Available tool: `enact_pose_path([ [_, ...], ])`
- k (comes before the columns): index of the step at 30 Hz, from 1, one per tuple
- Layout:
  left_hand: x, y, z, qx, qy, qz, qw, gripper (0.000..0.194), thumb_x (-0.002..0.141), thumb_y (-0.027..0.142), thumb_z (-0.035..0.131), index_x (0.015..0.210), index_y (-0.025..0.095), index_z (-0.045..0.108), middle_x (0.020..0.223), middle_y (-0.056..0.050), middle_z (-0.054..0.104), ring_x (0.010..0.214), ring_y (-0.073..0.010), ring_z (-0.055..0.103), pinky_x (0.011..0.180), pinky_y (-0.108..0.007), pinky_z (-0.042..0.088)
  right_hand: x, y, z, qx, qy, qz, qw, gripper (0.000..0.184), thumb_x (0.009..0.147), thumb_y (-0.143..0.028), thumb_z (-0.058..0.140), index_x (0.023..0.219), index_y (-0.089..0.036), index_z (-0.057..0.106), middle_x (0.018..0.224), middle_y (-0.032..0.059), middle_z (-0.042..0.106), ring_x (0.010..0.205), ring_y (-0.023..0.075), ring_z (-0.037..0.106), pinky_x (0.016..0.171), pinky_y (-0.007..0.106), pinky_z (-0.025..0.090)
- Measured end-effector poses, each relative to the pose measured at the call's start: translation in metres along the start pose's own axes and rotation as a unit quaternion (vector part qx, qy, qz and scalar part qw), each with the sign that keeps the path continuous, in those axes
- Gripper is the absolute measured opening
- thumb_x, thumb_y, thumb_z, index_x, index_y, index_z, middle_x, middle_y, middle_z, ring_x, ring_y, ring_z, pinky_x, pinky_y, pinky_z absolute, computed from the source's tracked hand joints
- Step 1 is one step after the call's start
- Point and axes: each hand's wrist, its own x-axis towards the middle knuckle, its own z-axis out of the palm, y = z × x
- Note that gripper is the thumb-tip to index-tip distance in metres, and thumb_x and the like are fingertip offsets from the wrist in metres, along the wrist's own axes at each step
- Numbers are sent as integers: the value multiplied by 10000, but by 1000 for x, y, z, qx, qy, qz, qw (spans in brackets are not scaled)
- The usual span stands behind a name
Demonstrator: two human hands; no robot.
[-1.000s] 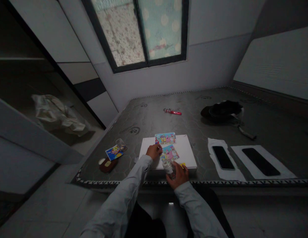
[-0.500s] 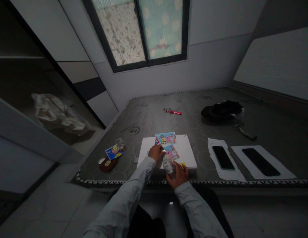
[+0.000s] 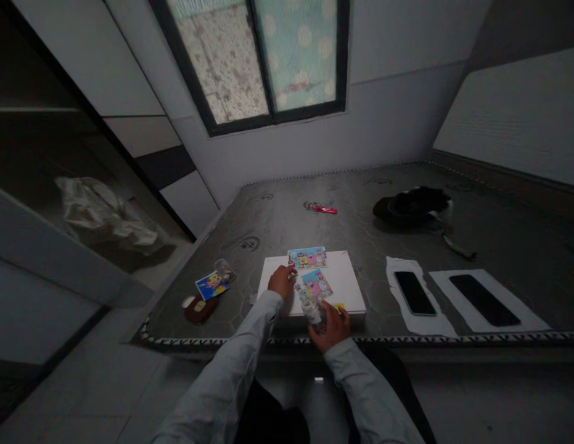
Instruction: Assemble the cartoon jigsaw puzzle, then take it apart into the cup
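My right hand is wrapped round a small clear jar, held tilted at the front edge of a white box. Whatever the jar contains is too dark to make out. Over the left part of the box is my left hand, its fingers pinched together; what sits between them is too small to name. Just right of those fingers, a colourful cartoon picture card lies on the box. Behind it rests a second cartoon card. A bit of yellow shows beside my right fingers.
Left of the box lie a blue cartoon card, a clear plastic container and a brown case. Two phones rest on white sheets at right. A red object and a dark cap lie farther back.
My left hand has moved left and slightly away from the jar's mouth, uncovering more of the nearer card. My right hand keeps the jar in nearly the same place.
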Motion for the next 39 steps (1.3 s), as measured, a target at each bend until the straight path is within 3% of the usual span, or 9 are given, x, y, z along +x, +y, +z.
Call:
enact_pose_path([
  [4,-7,7,-4,5,0,20,1000,205,823,359,642,994,260,693,1013,-27,658,952,-181,618,800,-270,448,0,0,0,-1,7,-1,1000,544,724,-363,590,1232,-204,479,1166,94,650,1095,243,599,1062,437,258],
  [10,-14,17,-9,44,-61,3,997,422,682,600,717,955,278,700,1007,-28,679,932,-211,632,742,-284,451,1,-1,0,-2,12,-2,1000,532,721,-351,590,1224,-212,485,1160,92,654,1081,242,604,1055,433,262],
  [15,-16,17,-8,53,-94,-24,994,377,615,475,813,890,248,692,968,-36,705,941,-228,642,767,-294,456,0,1,2,3,15,-7,1000,572,727,-368,594,1259,-202,463,1176,99,648,1088,244,602,1063,434,252],
  [20,-10,12,-2,4,-89,-22,996,404,591,336,850,934,220,671,899,-13,721,867,-182,659,728,-251,454,-1,2,3,1,10,-4,1000,567,723,-359,592,1255,-202,472,1172,108,648,1090,254,596,1062,429,250],
  [27,-7,2,0,-47,-91,-5,995,180,670,273,790,834,219,740,812,5,732,779,-132,663,696,-215,452,0,1,2,0,13,-7,1000,578,720,-351,586,1261,-190,461,1174,106,649,1093,246,595,1065,433,251],
  [39,-9,-5,-8,-67,-60,-4,996,143,766,283,697,875,203,745,864,-34,741,820,-150,656,749,-235,455,0,0,1,6,6,-1,1000,558,723,-351,593,1244,-200,463,1159,96,655,1076,237,604,1055,427,261],
])
